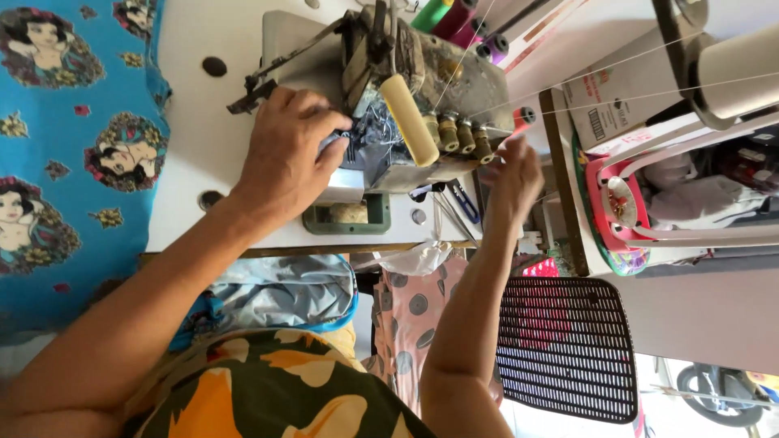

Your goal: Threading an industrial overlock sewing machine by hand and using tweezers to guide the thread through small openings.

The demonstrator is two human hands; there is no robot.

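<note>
A worn grey overlock sewing machine (422, 81) stands on a white table (203, 138). My left hand (288, 158) rests palm down at the machine's needle area, fingers curled over a small dark piece of fabric (369, 134). My right hand (513, 174) is raised at the machine's right side by the row of brass tension knobs (458, 134), fingertips pinched near a thin thread; I cannot tell whether they hold it. A cream foam roller (410, 120) lies across the front of the machine.
Turquoise printed fabric (65, 146) covers the table's left side. Thread cones (454, 20) stand behind the machine. A large white spool (738, 69), a pink basket (625, 203) and a box sit at the right. A black mesh panel (568, 345) is below.
</note>
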